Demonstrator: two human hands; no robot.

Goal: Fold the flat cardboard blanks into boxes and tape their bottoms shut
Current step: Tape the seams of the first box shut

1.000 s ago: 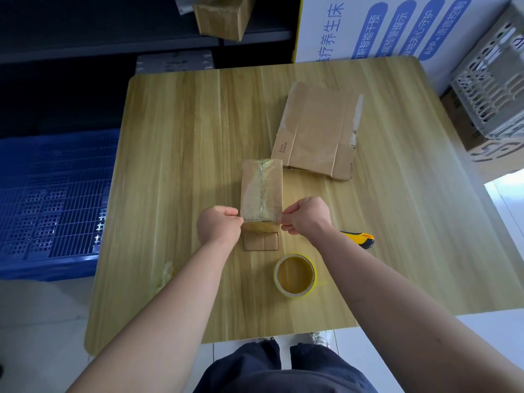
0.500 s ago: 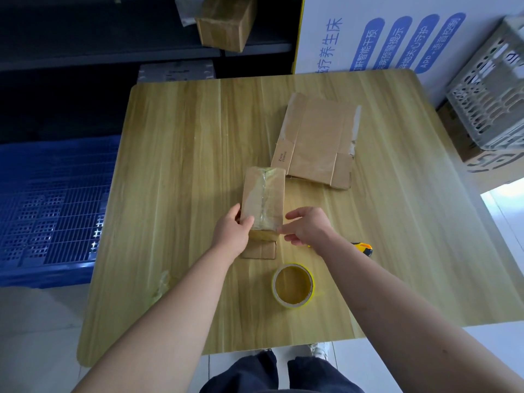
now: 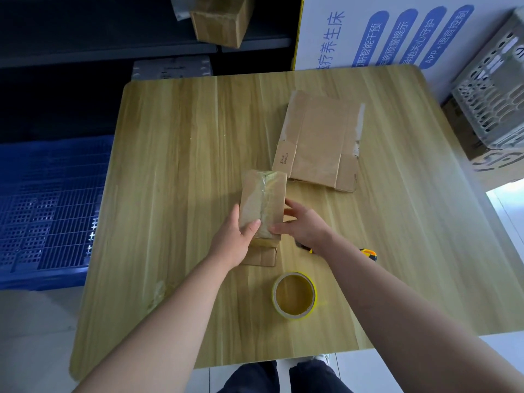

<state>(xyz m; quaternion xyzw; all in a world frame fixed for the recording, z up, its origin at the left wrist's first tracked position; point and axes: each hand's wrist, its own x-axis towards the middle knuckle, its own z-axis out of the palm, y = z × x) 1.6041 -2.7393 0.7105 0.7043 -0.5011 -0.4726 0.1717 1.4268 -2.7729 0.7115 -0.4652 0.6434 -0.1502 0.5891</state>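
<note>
Pale wooden desk [image 3: 175, 194]: mid-desk stands the small taped brown cardboard box [image 3: 262, 204], long axis toward the far edge, left hand [image 3: 236, 239] clasping its near-left side, right hand [image 3: 304, 226] spread, fingertips touching.

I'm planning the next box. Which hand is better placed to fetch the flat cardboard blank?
Probably the right hand: the blank lies on its side, just beyond its fingertips. The left hand grips the taped box, which stands between it and the blank.
</note>
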